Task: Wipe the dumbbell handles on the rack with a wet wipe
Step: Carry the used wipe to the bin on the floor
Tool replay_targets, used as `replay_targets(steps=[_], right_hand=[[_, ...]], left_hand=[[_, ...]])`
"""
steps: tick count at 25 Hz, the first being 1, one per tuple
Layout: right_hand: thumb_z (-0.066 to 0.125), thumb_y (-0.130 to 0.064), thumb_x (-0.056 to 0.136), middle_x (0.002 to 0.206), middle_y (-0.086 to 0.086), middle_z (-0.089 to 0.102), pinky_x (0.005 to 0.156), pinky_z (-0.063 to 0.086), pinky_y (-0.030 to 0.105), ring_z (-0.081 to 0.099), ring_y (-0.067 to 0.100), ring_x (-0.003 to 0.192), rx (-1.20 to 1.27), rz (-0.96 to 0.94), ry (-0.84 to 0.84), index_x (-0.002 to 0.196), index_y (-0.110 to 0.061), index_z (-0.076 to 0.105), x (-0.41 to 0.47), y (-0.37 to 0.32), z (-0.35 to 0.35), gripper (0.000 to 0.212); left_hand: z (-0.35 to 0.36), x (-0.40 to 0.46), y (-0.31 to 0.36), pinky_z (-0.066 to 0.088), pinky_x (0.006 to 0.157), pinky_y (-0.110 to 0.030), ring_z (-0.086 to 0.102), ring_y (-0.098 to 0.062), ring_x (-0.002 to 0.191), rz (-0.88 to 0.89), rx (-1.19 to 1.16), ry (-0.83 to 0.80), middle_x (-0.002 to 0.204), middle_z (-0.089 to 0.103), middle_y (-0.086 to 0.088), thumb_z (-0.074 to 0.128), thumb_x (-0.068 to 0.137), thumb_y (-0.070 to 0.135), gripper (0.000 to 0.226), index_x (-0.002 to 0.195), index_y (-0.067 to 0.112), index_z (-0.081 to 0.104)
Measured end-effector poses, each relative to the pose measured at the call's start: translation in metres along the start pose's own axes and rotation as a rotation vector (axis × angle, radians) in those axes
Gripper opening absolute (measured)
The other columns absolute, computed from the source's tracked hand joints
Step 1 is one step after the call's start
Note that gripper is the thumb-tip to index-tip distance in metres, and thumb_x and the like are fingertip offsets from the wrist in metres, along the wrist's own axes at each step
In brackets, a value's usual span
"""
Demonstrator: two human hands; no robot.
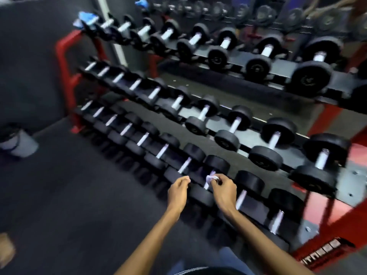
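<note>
Right hand (pixel 223 188) pinches the wet wipe (pixel 211 178) at a bottom-row handle (pixel 208 182), left hand (pixel 178 188) loosely curled, holding nothing; wrap fully, then twist.

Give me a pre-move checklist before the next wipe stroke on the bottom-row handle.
1. Wet wipe in the right hand: ok, pinched at the fingertips.
2. Wipe on the dumbbell handle: ok, it lies against the bar on the bottom tier.
3. Left hand clear of the stroke: ok, beside the neighbouring dumbbell head, holding nothing.
4. Wipe still damp: cannot tell.
5. Handles further along the red rack already wiped: cannot tell, the frame is blurred.
6. Dumbbell seated in its cradle: ok, level with its neighbours.
</note>
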State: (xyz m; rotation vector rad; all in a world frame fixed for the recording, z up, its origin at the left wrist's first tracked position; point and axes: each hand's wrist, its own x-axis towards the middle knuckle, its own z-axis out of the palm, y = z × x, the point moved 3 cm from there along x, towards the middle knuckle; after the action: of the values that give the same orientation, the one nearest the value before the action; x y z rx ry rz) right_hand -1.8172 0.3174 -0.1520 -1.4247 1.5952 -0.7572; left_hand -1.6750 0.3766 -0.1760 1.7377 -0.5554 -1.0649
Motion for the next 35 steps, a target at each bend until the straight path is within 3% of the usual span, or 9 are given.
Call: replay_targets(steps=[5, 12, 16, 22, 25, 28, 35], right_hand=[[0.063, -0.017, 0.084, 0.092, 0.007, 0.072, 0.073, 0.035, 0.021, 0.064, 0.023, 0.093, -0.04, -0.111, -0.245, 0.09, -0.012, 0.071, -0.021, -0.07, 0.114, 0.012], [0.063, -0.017, 0.081, 0.089, 0.01, 0.072, 0.078, 0.047, 0.029, 0.065, 0.024, 0.09, -0.068, -0.229, -0.489, 0.091, -0.013, 0.071, -0.013, -0.158, 0.277, 0.013], [0.06, -0.018, 0.084, 0.089, 0.006, 0.071, 0.068, 0.04, 0.024, 0.062, 0.02, 0.084, -0.112, -0.303, -0.602, 0.092, -0.015, 0.07, 0.005, -0.215, 0.368, 0.013], [0.061, -0.019, 0.084, 0.088, 0.005, 0.072, 0.068, 0.042, 0.022, 0.062, 0.017, 0.081, -0.132, -0.331, -0.75, 0.091, -0.014, 0.07, 0.038, -0.309, 0.511, 0.013], [0.062, -0.019, 0.084, 0.087, 0.005, 0.072, 0.071, 0.046, 0.025, 0.064, 0.019, 0.084, -0.129, -0.334, -0.781, 0.09, -0.015, 0.07, 0.049, -0.343, 0.582, 0.011], [0.061, -0.018, 0.084, 0.087, 0.006, 0.072, 0.069, 0.044, 0.025, 0.063, 0.02, 0.083, -0.165, -0.349, -0.791, 0.088, -0.014, 0.07, 0.06, -0.383, 0.674, 0.011], [0.06, -0.015, 0.084, 0.077, -0.003, 0.065, 0.063, 0.038, 0.02, 0.059, 0.012, 0.076, -0.207, -0.364, -0.83, 0.082, -0.019, 0.067, 0.051, -0.5, 0.879, 0.008]], left_hand=[[-0.125, 0.0, -0.005, 0.043, 0.076, -0.023, 0.059, -0.014, 0.096, -0.042, -0.209, 0.291, 0.1, 0.066, 0.005, 0.051, 0.097, 0.015, 0.016, 0.101, 0.019, 0.066], [-0.267, 0.069, 0.011, 0.039, 0.083, -0.027, 0.059, -0.016, 0.096, -0.036, -0.34, 0.573, 0.103, 0.066, -0.002, 0.053, 0.095, 0.013, 0.016, 0.093, 0.021, 0.067], [-0.336, 0.126, 0.031, 0.04, 0.081, -0.026, 0.058, -0.017, 0.101, -0.057, -0.356, 0.646, 0.111, 0.065, -0.004, 0.049, 0.097, 0.013, 0.016, 0.096, 0.02, 0.063], [-0.449, 0.221, 0.069, 0.039, 0.086, -0.027, 0.058, -0.019, 0.104, -0.078, -0.378, 0.765, 0.115, 0.064, -0.005, 0.049, 0.097, 0.013, 0.015, 0.102, 0.017, 0.063], [-0.504, 0.264, 0.074, 0.043, 0.079, -0.026, 0.058, -0.02, 0.103, -0.091, -0.4, 0.792, 0.114, 0.065, -0.005, 0.049, 0.097, 0.014, 0.014, 0.101, 0.017, 0.063], [-0.58, 0.322, 0.075, 0.043, 0.075, -0.024, 0.058, -0.019, 0.103, -0.112, -0.405, 0.798, 0.112, 0.064, -0.005, 0.049, 0.098, 0.013, 0.016, 0.105, 0.015, 0.063], [-0.794, 0.436, 0.097, 0.043, 0.086, -0.028, 0.06, -0.018, 0.1, -0.139, -0.362, 0.79, 0.105, 0.067, -0.004, 0.052, 0.096, 0.017, 0.023, 0.112, 0.01, 0.067]])
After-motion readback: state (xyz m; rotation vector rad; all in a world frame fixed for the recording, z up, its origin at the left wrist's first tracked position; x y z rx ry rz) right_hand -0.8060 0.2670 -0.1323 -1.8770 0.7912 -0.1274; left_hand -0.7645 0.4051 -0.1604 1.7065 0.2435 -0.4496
